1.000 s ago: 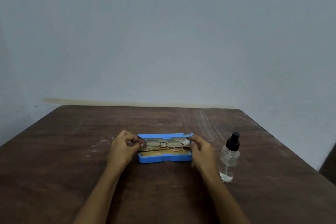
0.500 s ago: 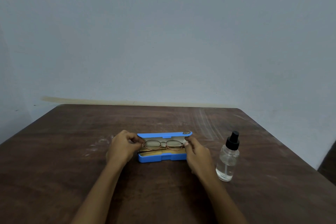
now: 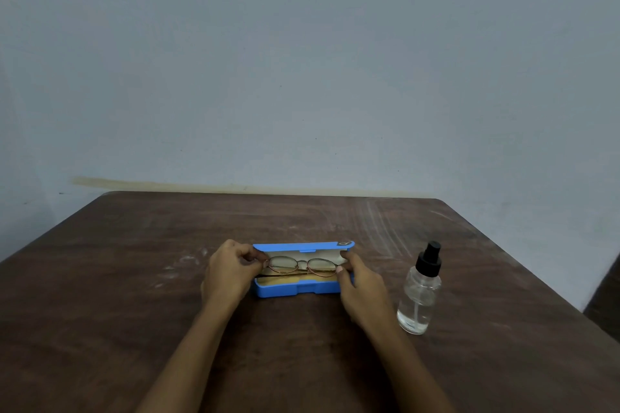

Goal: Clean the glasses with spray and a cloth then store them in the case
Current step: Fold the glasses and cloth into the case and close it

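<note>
1. Left hand [image 3: 231, 273]: fingers curled, pinching the left end of the wire-rimmed glasses [image 3: 302, 265] at the hinge. Right hand [image 3: 360, 285]: thumb and forefinger pinch the right end, with the other fingers curled loosely alongside.
2. Clear spray bottle [image 3: 419, 295] with a black pump stands upright just beside the right hand, on its outer side. Neither hand touches it.
3. Open blue glasses case [image 3: 295, 288] sits between the two hands, its front wall toward the person.
4. The glasses span the gap from hand to hand, folded, lenses facing up, low over the case base. Can't tell whether they rest on it.
5. Yellowish layer under the frame: cloth or lining, can't tell which. No cloth out on the wooden table [image 3: 134, 261].
6. Judgement: early in the task. The glasses look to be coming out of the case for cleaning.
7. To do the step well: lift both ends level, keep fingertips off the lenses, avoid twisting the thin frame, and clear the raised lid [image 3: 302, 246] just beyond the fingertips.
8. Watch the right elbow, since the bottle is close enough to tip.
</note>
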